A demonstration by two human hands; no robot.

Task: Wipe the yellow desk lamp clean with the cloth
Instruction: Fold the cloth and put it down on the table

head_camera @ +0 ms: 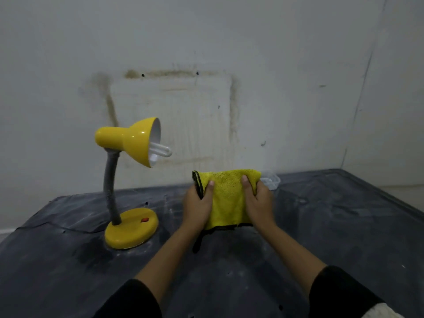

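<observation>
The yellow desk lamp (132, 229) stands on the left of the dark table, with a round base, a red switch, a grey flexible neck and a yellow shade (135, 140) facing right with a white bulb showing. A yellow cloth (228, 196) with a dark edge is held up above the table, to the right of the lamp. My left hand (197, 206) grips the cloth's left side and my right hand (258, 201) grips its right side, thumbs on the front. Neither hand touches the lamp.
The table (332, 237) is covered in dark, dusty sheeting and meets a stained white wall behind. A small clear plastic container (271, 180) sits at the back, just behind my right hand. The table's right edge runs diagonally at far right.
</observation>
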